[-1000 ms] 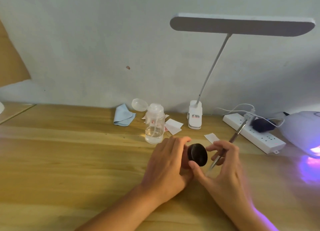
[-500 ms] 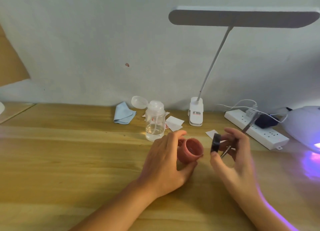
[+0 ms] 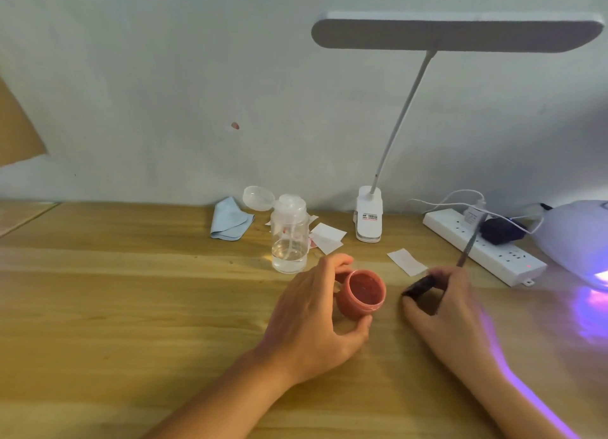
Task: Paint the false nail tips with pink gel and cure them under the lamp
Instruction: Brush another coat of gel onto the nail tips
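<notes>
Your left hand (image 3: 309, 310) curls round the pink gel jar (image 3: 360, 294), thumb under it and fingers behind, tilting its open mouth toward you. The jar is a small round pot, smooth and matte pink, with glossy darker gel inside. Your right hand (image 3: 450, 307) pinches the round black lid (image 3: 419, 285) between thumb and fingertips, low over the grained wooden table (image 3: 131, 307); you cannot tell whether it touches the wood. The same hand holds a slim metal brush handle (image 3: 470, 241) that slants up across the white power strip (image 3: 483, 246).

A second ago the lid capped the jar. Half a second ago you held it on edge close beside the rim; now it sits lower and farther right, well clear of the jar.

Behind the jar stands a clear plastic pump bottle (image 3: 289, 238). The domed white curing lamp (image 3: 579, 238) glows violet at the right edge.
</notes>
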